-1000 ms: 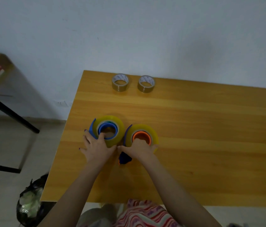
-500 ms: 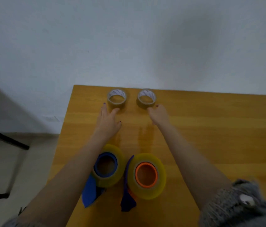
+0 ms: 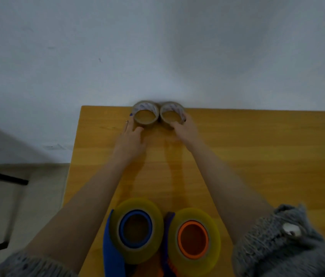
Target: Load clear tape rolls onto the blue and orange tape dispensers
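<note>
Two small tape rolls lie side by side at the far edge of the wooden table [image 3: 257, 148]. My left hand [image 3: 131, 139] grips the left small roll [image 3: 145, 114], fingers around its left side. My right hand [image 3: 185, 130] grips the right small roll [image 3: 170, 113], fingers around its right side. The two rolls touch each other. Near me, a blue dispenser [image 3: 113, 250] carries a large clear yellowish roll [image 3: 137, 208] with a blue hub. Beside it, a second large clear roll [image 3: 213, 236] sits on an orange hub [image 3: 192, 239].
A plain white wall [image 3: 157, 47] rises right behind the table's far edge. The table's left edge drops to a pale floor, where a black metal frame [image 3: 3, 177] stands. Grey knitted sleeves [image 3: 281, 246] cover my upper arms.
Both hands left the large rolls near me, reached across the table and closed on the two small rolls. Those rolls now touch each other.
</note>
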A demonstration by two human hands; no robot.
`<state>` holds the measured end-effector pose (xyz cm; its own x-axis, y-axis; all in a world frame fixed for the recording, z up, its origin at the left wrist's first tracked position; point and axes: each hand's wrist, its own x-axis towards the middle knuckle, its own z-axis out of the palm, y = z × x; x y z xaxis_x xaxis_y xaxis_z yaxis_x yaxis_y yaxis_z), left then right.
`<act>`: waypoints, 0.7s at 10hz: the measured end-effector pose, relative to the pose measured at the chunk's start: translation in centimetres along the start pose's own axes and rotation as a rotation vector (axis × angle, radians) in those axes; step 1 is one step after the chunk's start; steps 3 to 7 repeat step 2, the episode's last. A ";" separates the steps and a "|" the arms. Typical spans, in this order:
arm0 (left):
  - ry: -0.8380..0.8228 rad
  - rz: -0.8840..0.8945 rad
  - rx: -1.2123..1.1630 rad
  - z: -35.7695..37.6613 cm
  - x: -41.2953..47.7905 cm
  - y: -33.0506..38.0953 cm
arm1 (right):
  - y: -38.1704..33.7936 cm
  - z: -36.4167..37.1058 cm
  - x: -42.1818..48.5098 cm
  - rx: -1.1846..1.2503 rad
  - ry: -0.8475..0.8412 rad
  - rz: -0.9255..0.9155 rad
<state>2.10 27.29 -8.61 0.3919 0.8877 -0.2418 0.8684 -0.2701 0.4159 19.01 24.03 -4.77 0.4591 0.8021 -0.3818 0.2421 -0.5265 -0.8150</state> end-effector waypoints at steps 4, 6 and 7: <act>0.025 -0.018 -0.040 -1.9 -2.3 -0.2 | -0.3 -1.2 -2.2 -0.032 0.010 -0.037; 0.025 -0.018 -0.040 -1.9 -2.3 -0.2 | -0.3 -1.2 -2.2 -0.032 0.010 -0.037; 0.025 -0.018 -0.040 -1.9 -2.3 -0.2 | -0.3 -1.2 -2.2 -0.032 0.010 -0.037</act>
